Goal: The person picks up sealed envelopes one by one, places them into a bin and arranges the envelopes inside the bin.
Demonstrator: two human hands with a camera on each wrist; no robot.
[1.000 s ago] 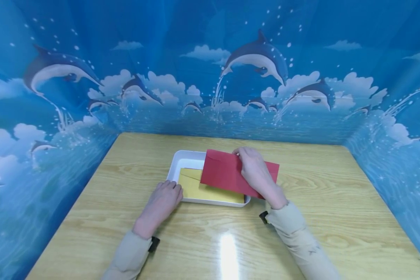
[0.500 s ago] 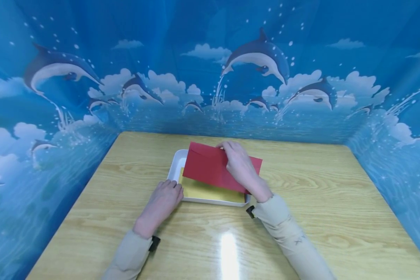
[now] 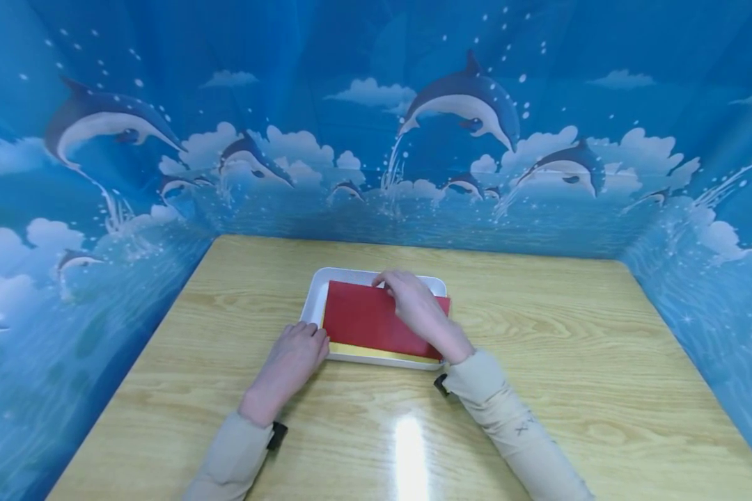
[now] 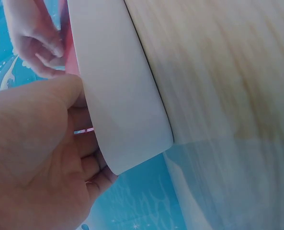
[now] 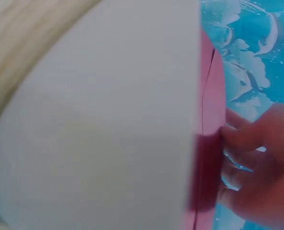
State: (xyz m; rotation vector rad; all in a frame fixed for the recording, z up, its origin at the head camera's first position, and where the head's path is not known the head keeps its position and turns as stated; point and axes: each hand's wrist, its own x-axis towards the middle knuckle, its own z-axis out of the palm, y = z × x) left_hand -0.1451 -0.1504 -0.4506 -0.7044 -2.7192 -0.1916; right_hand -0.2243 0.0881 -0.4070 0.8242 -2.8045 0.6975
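A red envelope (image 3: 366,319) lies low in the white tray (image 3: 314,306), over a yellow envelope (image 3: 376,352) whose near strip shows. My right hand (image 3: 416,306) holds the red one at its far edge; in the right wrist view the thumb and fingertips pinch the rim of the red paper (image 5: 211,115), which bows slightly. At the tray's near left corner, my left hand (image 3: 296,353) grips the wall. The left wrist view has its thumb on the rim and curled fingers along the end of the white wall (image 4: 120,91).
The tray stands on a wood-grain table (image 3: 570,362). A blue curtain (image 3: 351,104) printed with dolphins and clouds encloses the back and both sides. A bright light reflection lies on the table in front of the tray.
My right hand has brought the red envelope leftward and down into the tray, covering most of the yellow one. The left hand has stayed at the tray's corner.
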